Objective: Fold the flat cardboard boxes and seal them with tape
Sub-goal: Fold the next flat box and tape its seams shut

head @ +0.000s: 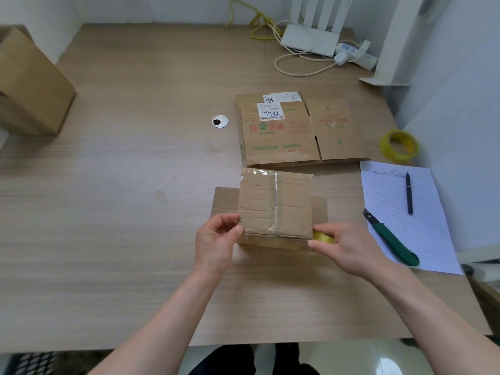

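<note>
Brown cardboard box (pixel 276 204) sits folded mid-table, near the front edge, on top of a flat cardboard piece (pixel 224 201) that sticks out both sides. Clear tape runs down its top seam and along the far edge. Left hand (pixel 216 239) at the box's near-left corner, thumb and fingers curled, thumb tip touching the corner edge; cannot tell whether it pinches tape there. Right hand (pixel 346 247) at the near-right corner, pinching a yellow tape roll (pixel 323 236) between thumb and fingers, roll pressed against the box side.

Behind the box: flattened printed boxes (pixel 297 131) stacked, labels on top. Second yellow tape roll (pixel 399 145) at the right edge of the table (pixel 135 212). Lined paper (pixel 422 234) on the right, pen (pixel 409 193) and green cutter (pixel 392 239) lying on it. Assembled box (pixel 29 85) far left. Router (pixel 311 39), power strip (pixel 357 54) and cables (pixel 297 66) at the far wall.
</note>
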A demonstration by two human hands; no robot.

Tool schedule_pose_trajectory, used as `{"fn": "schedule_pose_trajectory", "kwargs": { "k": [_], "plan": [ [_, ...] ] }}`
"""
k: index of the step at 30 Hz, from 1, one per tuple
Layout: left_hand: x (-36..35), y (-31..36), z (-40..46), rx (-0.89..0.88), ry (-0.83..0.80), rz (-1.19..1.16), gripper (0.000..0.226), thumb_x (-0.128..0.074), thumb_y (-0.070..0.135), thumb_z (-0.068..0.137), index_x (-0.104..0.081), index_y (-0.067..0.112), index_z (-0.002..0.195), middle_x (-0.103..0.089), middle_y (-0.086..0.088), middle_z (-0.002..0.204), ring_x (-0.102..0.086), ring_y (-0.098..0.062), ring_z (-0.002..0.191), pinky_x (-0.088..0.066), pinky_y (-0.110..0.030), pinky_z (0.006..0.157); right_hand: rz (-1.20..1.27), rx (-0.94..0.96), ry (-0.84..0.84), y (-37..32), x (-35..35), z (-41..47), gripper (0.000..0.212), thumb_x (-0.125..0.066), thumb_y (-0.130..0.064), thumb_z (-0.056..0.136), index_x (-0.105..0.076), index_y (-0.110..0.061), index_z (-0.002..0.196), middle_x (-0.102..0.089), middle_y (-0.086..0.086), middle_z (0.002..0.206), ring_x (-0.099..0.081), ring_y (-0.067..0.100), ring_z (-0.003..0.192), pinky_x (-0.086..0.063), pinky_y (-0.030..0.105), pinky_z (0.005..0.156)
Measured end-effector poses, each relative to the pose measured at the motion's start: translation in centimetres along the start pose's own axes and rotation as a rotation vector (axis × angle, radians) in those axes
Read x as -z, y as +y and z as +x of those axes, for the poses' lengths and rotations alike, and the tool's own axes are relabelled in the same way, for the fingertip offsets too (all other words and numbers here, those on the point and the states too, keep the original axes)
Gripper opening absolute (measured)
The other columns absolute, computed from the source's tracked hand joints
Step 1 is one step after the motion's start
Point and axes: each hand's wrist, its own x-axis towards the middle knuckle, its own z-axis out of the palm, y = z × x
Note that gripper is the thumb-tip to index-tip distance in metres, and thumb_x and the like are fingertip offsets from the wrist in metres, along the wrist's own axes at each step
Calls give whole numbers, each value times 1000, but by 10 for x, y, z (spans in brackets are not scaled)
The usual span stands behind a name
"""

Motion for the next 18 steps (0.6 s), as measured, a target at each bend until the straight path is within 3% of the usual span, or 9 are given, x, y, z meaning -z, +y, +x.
{"fn": "schedule_pose_trajectory", "kwargs": {
  "k": [2, 6, 11, 14, 18],
  "plan": [
    [-4, 1, 0, 34, 23, -57, 28, -64, -14, 82, -71, 13, 87, -65, 2, 77, -60, -2, 68, -51, -16, 68, 85, 15, -56, 0, 4, 4, 16, -67, -29, 89, -74, -41, 98, -74, -14, 93, -64, 6, 83, -55, 37, 79],
    [-9, 2, 4, 84, 46, -97, 30, -61, -16, 81, -70, 12, 82, -61, -1, 74, -55, -14, 72, -48, -28, 69, 56, 13, -103, -1, 8, 13, 16, -61, -24, 91, -75, -17, 87, -69, 8, 79, -64, 24, 69, -56, 45, 68],
    [-9, 4, 10, 87, 10, -61, 30, -59, -16, 79, -68, 12, 78, -59, -5, 76, -53, -20, 74, -45, -34, 69, 132, -53, -134, -5, 9, 14, 20, -60, -23, 91, -74, -11, 82, -65, 18, 73, -63, 26, 58, -52, 34, 55],
    [-9, 6, 15, 66, -27, -15, 30, -58, -16, 79, -67, 12, 76, -56, -9, 75, -52, -23, 74, -43, -34, 67, 155, -88, -152, -9, 11, 13, 26, -60, -21, 91, -70, -15, 67, -58, 11, 60, -60, 22, 54, -48, 28, 53],
    [-8, 12, 28, 31, -85, 45, 31, -59, -14, 82, -69, 15, 78, -56, -1, 67, -50, -17, 68, -44, -28, 66, 232, -136, -125, -13, 7, 11, 35, -63, -20, 91, -68, -20, 56, -56, -5, 49, -55, 14, 44, -43, 18, 46]
  ]
}}
